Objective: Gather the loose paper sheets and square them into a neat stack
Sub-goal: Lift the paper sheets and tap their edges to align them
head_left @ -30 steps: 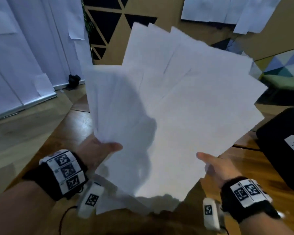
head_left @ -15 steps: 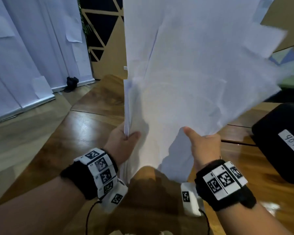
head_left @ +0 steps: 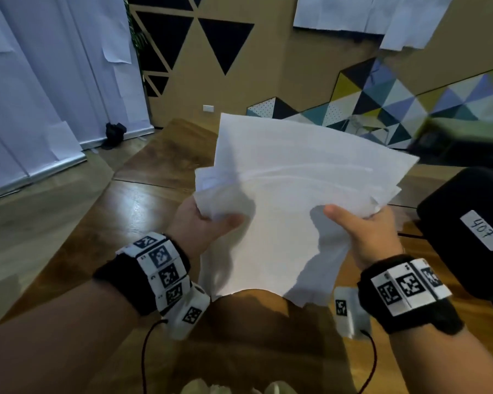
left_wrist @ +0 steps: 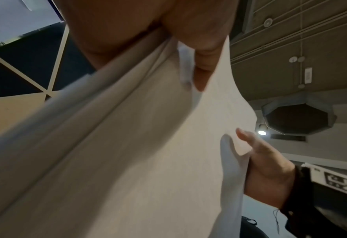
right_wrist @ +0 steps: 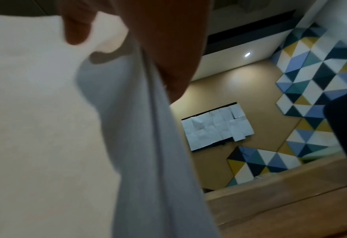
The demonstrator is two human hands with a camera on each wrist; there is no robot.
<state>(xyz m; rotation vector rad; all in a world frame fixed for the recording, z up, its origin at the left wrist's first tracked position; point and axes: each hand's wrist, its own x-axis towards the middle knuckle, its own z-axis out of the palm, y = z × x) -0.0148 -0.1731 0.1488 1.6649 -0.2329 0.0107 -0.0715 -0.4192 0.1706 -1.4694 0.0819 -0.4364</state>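
My left hand and right hand pinch the paper sheets above the table; their uneven edges could crease, I reckon.

The loose white paper sheets hide the fingers of the left hand and right hand; only thumbs show. How many sheets there are cannot be told. The black case with the white label is cut off at the right edge.
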